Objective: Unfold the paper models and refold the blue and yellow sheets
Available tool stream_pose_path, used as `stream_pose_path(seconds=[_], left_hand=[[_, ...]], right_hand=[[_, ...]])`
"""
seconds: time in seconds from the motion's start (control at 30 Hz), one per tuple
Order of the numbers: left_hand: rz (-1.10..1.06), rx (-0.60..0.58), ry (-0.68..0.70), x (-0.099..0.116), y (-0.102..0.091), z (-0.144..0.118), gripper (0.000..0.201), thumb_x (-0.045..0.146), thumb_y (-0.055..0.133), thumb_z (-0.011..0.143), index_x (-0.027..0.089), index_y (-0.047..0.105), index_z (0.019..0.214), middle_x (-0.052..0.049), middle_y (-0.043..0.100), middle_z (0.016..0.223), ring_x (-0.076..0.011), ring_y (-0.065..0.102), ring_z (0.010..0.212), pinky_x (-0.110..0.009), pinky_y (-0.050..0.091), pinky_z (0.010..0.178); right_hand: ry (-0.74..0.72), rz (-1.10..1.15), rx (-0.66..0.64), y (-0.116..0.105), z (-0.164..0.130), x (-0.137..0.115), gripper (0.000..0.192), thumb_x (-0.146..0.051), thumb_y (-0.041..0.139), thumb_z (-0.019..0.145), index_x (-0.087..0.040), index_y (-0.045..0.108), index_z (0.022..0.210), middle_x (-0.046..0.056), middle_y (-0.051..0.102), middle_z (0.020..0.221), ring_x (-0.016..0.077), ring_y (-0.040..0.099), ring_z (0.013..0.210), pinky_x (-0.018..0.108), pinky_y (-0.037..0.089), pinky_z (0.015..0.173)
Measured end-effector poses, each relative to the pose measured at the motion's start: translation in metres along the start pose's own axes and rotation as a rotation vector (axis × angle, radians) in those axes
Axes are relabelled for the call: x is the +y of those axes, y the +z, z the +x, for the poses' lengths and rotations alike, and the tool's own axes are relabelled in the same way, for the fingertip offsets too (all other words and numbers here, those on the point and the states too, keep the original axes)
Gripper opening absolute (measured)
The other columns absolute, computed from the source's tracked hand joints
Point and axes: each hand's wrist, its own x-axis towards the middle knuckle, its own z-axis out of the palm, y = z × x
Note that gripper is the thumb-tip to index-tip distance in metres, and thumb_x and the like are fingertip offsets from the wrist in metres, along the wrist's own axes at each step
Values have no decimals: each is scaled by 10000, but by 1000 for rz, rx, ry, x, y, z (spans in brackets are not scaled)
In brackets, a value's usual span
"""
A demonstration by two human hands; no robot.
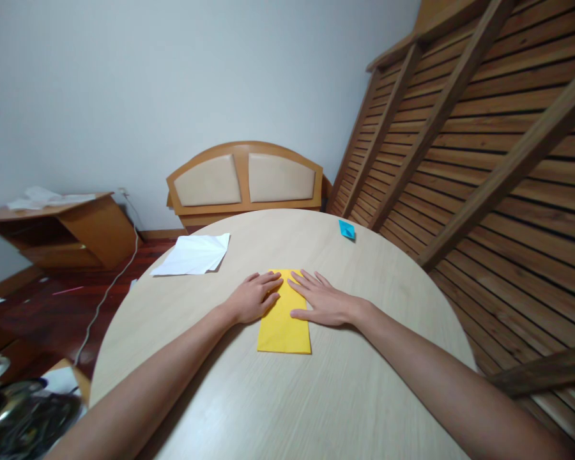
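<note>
Flatly, a folded yellow paper [284,322] is laid on the round bench [287,396], and both hands are pressed down on its far half. The left hand [253,298] is set on the left edge of the yellow paper, palm down, its fingers [270,281] held close together and stretched toward the paper's far end. The right hand [322,300] is set on the paper's right edge, palm down, its fingers [301,280] slightly spread, the thumb laid along the paper's side. The fingertips of the two hands are brought nearly together over the far end of the yellow paper. Nothing is pinched; the sheet is only held flat. The near end of the yellow paper is left uncovered. A white paper [192,255] is seen beyond and to the left of the yellow paper, overhanging the bench edge. A small blue folded piece [346,229] is seen beyond and to the right of the yellow paper, well apart from it.
</note>
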Motion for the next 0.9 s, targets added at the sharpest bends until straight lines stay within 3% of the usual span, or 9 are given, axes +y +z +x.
stream_pose_path(seconds=[0.23,0.57,0.73,0.9], left_hand=[[13,1,-17,-3,1,-2,472,370,394,1014,215,487,1450,-78,432,1550,-241,369,1451,-495,304,1175],[36,-8,-86,-8,3,-3,514,426,379,1013,233,435,1486,-78,379,1581,-263,325,1473,-521,280,1180],[74,0,-182,-10,1,-2,511,424,382,1009,231,443,1477,-72,375,1582,-282,330,1469,-556,260,1184],[146,6,-243,-12,0,-2,489,404,382,1009,226,460,1457,-57,395,1572,-307,336,1463,-592,261,1177]], right_hand=[[-30,40,-124,-3,-5,-7,1067,-781,601,764,-260,175,1592,100,31,1669,360,-68,1521,550,-14,1231],[-69,17,-399,-21,-22,-41,1267,-683,767,640,-148,128,1594,176,-27,1656,380,-80,1514,554,11,1231],[-113,39,-409,-21,-24,-43,1180,-617,770,695,-135,170,1589,187,11,1654,364,-38,1521,542,34,1237],[-185,94,-340,-16,-24,-37,1098,-576,783,713,-157,249,1577,184,116,1648,353,55,1526,536,75,1241]])
